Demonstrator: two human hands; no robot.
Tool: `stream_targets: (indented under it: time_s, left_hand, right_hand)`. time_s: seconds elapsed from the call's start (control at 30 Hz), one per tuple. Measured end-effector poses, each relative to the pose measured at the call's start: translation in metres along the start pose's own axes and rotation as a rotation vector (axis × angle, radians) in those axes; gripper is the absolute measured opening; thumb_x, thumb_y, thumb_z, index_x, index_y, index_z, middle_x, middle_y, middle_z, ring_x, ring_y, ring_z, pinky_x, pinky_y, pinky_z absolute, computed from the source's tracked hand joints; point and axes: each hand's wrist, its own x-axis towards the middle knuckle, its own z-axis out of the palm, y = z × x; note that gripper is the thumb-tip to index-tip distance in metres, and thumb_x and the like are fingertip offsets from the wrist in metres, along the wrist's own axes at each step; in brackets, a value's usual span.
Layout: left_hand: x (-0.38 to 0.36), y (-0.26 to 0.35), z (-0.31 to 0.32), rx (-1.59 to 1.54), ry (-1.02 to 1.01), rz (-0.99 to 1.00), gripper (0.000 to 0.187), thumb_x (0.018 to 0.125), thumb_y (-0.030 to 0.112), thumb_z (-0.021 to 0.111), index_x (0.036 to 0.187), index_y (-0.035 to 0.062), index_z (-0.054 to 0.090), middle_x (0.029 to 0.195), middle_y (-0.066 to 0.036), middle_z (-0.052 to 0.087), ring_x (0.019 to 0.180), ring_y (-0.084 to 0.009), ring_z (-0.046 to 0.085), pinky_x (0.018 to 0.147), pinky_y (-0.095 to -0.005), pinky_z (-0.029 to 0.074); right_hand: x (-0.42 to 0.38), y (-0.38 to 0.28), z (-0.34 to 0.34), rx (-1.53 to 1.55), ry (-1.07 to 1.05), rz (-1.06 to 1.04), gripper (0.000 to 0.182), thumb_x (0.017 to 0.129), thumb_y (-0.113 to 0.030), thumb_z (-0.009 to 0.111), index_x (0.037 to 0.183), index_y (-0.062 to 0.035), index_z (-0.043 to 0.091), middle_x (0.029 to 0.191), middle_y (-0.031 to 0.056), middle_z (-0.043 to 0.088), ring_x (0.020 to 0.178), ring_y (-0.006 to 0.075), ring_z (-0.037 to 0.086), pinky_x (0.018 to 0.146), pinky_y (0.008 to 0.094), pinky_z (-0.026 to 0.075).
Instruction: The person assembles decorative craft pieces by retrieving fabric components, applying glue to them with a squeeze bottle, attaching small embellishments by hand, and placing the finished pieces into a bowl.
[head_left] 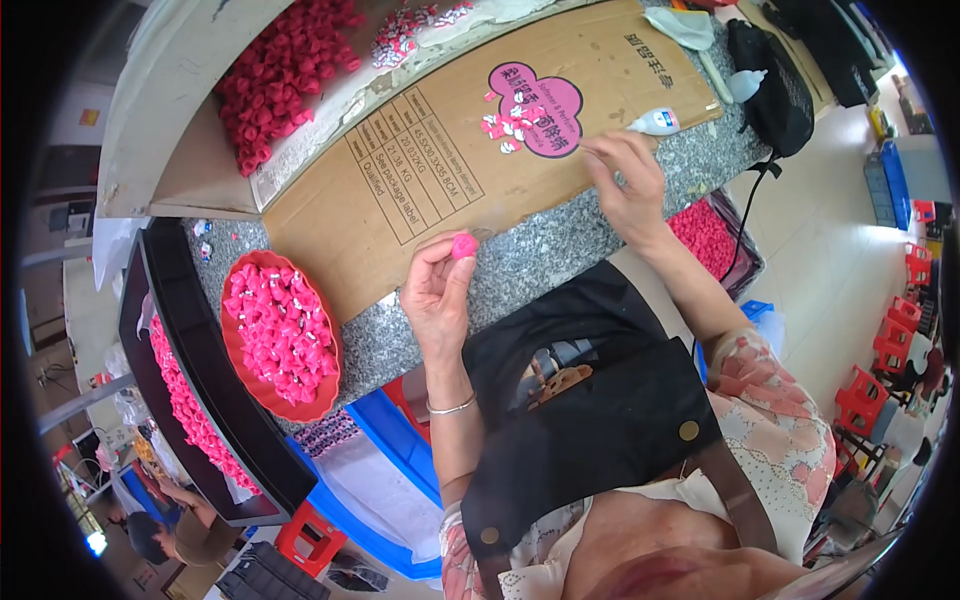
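Observation:
My left hand [436, 300] is closed in a pinch around a small bright pink piece [464, 246], held above the near edge of a flattened cardboard sheet [340, 200]. My right hand [630, 185] is over the right part of the cardboard, thumb and fingertips pressed together. What they hold, if anything, is too small to make out. Just beyond it lies a small white bottle [657, 122] with a label. Small pink-and-white pieces [512, 122] are scattered over the printed pink flower, to the left of my right fingertips.
A red scalloped bowl [332, 352] full of pink pieces stands on the left of the granite counter [375, 345]. Beside it is a black tray [215, 400] with more. Pink pieces [285, 80] heap on the shelf behind. A black pouch [770, 90] lies right; a blue bin [385, 470] is below.

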Motion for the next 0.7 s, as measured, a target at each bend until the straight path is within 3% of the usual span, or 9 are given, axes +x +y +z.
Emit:
stream_targets:
  time_s: [0.1, 0.3, 0.4, 0.5, 0.7]
  left_hand:
    - [-0.003, 0.006, -0.001, -0.008, -0.017, 0.046, 0.019, 0.081, -0.007, 0.058, 0.099, -0.0026, 0.055, 0.106, -0.012, 0.055, 0.097, -0.0163, 0.056, 0.085, -0.0270, 0.047]
    - [-0.007, 0.002, -0.002, -0.015, -0.006, 0.041, 0.018, 0.080, -0.007, 0.057, 0.098, -0.0030, 0.055, 0.105, -0.013, 0.057, 0.093, -0.0184, 0.058, 0.082, -0.0283, 0.048]
    - [-0.006, 0.007, -0.002, -0.022, -0.030, 0.045, 0.018, 0.080, -0.008, 0.057, 0.098, -0.0031, 0.055, 0.105, -0.012, 0.056, 0.095, -0.0176, 0.057, 0.084, -0.0277, 0.047]
    - [-0.008, 0.010, -0.005, -0.052, -0.021, 0.042, 0.018, 0.080, -0.008, 0.057, 0.098, -0.0032, 0.055, 0.106, -0.012, 0.055, 0.096, -0.0164, 0.056, 0.085, -0.0269, 0.046]
    - [-0.007, 0.004, -0.004, -0.053, -0.028, 0.068, 0.019, 0.080, -0.007, 0.057, 0.098, -0.0035, 0.055, 0.105, -0.013, 0.056, 0.093, -0.0183, 0.058, 0.084, -0.0282, 0.047]
  right_hand:
    - [0.024, -0.009, 0.015, 0.133, -0.007, 0.221, 0.013, 0.074, 0.006, 0.061, 0.085, -0.0006, 0.061, 0.080, 0.0097, 0.058, 0.074, 0.0216, 0.056, 0.065, 0.0292, 0.046]
    - [0.037, 0.006, 0.036, -0.016, -0.387, -0.260, 0.016, 0.071, 0.003, 0.058, 0.087, -0.0002, 0.062, 0.087, 0.0112, 0.059, 0.080, 0.0275, 0.058, 0.070, 0.0346, 0.047]
    - [0.037, 0.017, 0.048, -0.119, -0.553, -0.263, 0.015, 0.072, -0.001, 0.057, 0.086, -0.0012, 0.062, 0.088, 0.0117, 0.059, 0.084, 0.0290, 0.058, 0.074, 0.0371, 0.047]
    - [0.030, 0.017, 0.046, -0.139, -0.580, -0.360, 0.013, 0.073, -0.003, 0.056, 0.085, -0.0025, 0.062, 0.086, 0.0112, 0.059, 0.086, 0.0286, 0.057, 0.074, 0.0371, 0.047]
    - [0.032, 0.006, 0.043, -0.116, -0.595, -0.166, 0.016, 0.074, -0.005, 0.059, 0.090, -0.0042, 0.060, 0.086, 0.0105, 0.059, 0.086, 0.0297, 0.057, 0.073, 0.0379, 0.046]
